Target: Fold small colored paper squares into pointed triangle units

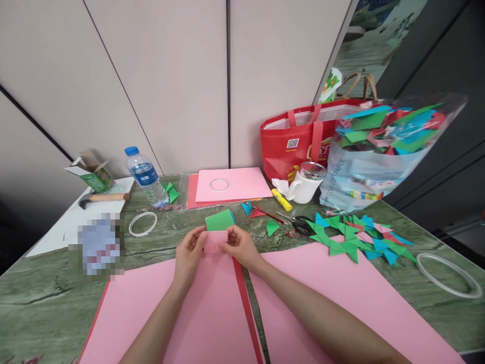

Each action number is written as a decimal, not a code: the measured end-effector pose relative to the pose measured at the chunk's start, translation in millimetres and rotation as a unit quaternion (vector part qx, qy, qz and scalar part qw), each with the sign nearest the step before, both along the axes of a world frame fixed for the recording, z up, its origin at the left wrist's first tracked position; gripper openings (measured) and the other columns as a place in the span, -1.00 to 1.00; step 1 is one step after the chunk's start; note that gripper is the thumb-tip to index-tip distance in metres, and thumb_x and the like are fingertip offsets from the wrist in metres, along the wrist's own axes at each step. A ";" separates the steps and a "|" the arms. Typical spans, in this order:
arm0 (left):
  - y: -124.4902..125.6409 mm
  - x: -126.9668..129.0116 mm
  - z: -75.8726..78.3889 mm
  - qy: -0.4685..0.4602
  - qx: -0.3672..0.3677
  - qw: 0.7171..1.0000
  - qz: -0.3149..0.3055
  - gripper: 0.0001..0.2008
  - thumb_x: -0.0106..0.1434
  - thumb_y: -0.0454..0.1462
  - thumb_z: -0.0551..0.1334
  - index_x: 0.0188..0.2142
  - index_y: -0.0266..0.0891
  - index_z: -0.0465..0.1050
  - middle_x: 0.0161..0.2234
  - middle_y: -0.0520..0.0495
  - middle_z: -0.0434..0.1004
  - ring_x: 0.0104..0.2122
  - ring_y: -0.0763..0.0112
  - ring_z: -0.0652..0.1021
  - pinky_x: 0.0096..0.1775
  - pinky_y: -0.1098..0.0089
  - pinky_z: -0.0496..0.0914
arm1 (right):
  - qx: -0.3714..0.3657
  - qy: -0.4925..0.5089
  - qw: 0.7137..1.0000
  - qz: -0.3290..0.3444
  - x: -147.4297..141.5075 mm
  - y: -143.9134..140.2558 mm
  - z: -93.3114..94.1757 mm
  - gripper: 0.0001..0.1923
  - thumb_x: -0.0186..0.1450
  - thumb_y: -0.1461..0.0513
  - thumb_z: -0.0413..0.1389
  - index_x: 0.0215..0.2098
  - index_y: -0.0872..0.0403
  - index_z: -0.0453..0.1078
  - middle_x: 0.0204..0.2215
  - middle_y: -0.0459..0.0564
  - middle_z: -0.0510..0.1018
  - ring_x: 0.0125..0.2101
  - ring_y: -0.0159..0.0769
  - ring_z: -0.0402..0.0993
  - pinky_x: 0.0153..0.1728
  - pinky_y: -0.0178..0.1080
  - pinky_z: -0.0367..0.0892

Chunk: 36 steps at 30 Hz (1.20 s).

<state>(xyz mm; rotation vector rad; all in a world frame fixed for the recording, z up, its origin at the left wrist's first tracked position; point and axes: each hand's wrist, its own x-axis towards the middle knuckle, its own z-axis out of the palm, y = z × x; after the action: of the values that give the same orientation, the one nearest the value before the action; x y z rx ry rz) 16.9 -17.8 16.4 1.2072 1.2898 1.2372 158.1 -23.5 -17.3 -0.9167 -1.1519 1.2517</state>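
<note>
forearms (155, 323) span large pink sheets (212, 308); over the sheets' far edge is a small pink paper (214, 237). left hand (189, 247) and right hand (241, 246) pinch its opposite sides, probably to hold it taut; its straight top edge faces the wall (182, 76), nearly square, so no clear long axis. green paper (220, 220) lies just beyond, likely for easy reach.

On your left: capped water bottle (146, 176), hammer (109, 197) lying in front of an open carton (95, 181). Right: white mug (306, 188) before red tote bag (278, 146).
</note>
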 end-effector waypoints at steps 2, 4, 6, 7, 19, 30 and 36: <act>1.1 -1.9 -0.4 -0.007 -0.004 1.000 -0.003 -0.72 -0.03 -0.13 0.26 -0.36 -0.27 0.49 -0.38 -0.08 0.53 -0.37 0.35 0.48 -0.38 0.48 0.34 | -0.005 0.003 1.000 0.006 -0.4 -0.5 0.6 -0.69 -0.06 0.24 0.23 -0.38 0.06 0.22 -0.52 -0.14 0.42 -0.50 -0.40 0.37 -0.47 -0.35 0.31; 2.3 -3.8 -2.5 -0.028 -0.016 0.999 -0.007 -0.74 -0.04 -0.14 0.27 -0.43 -0.29 0.50 -0.43 -0.08 0.54 -0.41 0.37 0.48 -0.38 0.47 0.34 | -0.006 0.005 1.000 0.020 -0.3 -1.0 1.6 -0.63 -0.05 0.24 0.23 -0.29 0.06 0.24 -0.50 -0.13 0.43 -0.48 -0.39 0.38 -0.45 -0.34 0.32; 3.5 -5.0 -5.1 -0.077 -0.038 0.996 -0.011 -0.72 -0.07 -0.15 0.30 -0.40 -0.31 0.49 -0.46 -0.08 0.54 -0.48 0.41 0.47 -0.43 0.47 0.35 | -0.002 -0.006 0.999 0.040 0.4 -1.7 2.7 -0.69 -0.01 0.22 0.20 -0.30 0.08 0.29 -0.49 -0.11 0.43 -0.47 -0.39 0.38 -0.43 -0.33 0.32; 4.0 -5.2 -6.1 -0.103 -0.052 0.993 -0.014 -0.70 -0.09 -0.16 0.31 -0.37 -0.31 0.48 -0.48 -0.07 0.53 -0.52 0.43 0.47 -0.46 0.47 0.35 | 0.001 -0.013 0.999 0.049 0.8 -2.1 3.3 -0.75 0.01 0.21 0.18 -0.34 0.09 0.31 -0.49 -0.10 0.44 -0.47 -0.39 0.37 -0.43 -0.33 0.31; -1.8 -1.6 -6.1 -0.091 -0.109 0.985 -0.098 -0.75 -0.11 -0.16 0.32 -0.46 -0.31 0.52 -0.52 -0.05 0.54 -0.52 0.39 0.48 -0.46 0.46 0.34 | 0.026 -0.023 0.999 0.040 1.0 -3.8 5.7 -0.62 0.02 0.23 0.19 -0.17 0.03 0.29 -0.26 -0.06 0.39 -0.34 -0.38 0.37 -0.34 -0.32 0.31; -5.8 2.0 7.2 0.071 -0.009 0.990 -0.125 -0.79 -0.11 -0.21 0.31 -0.41 -0.22 0.55 -0.43 -0.07 0.58 -0.40 0.24 0.51 -0.35 0.39 0.37 | 0.001 -0.050 0.998 -0.029 4.8 0.3 3.5 -0.73 -0.02 0.14 0.21 -0.39 0.10 0.34 -0.55 -0.11 0.43 -0.50 -0.35 0.36 -0.47 -0.31 0.30; -6.5 2.9 6.6 0.032 -0.034 0.990 -0.134 -0.80 -0.06 -0.17 0.28 -0.46 -0.25 0.55 -0.54 -0.06 0.57 -0.49 0.27 0.53 -0.40 0.38 0.40 | -0.001 -0.045 0.998 -0.033 4.2 1.0 2.6 -0.75 0.01 0.10 0.19 -0.52 0.11 0.32 -0.62 -0.13 0.41 -0.58 -0.40 0.32 -0.54 -0.34 0.27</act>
<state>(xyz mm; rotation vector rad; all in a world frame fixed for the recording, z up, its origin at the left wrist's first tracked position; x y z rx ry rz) 19.8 -24.3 23.0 1.3317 1.1619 0.9602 162.3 -22.5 -14.7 -1.0133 -1.1816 1.1672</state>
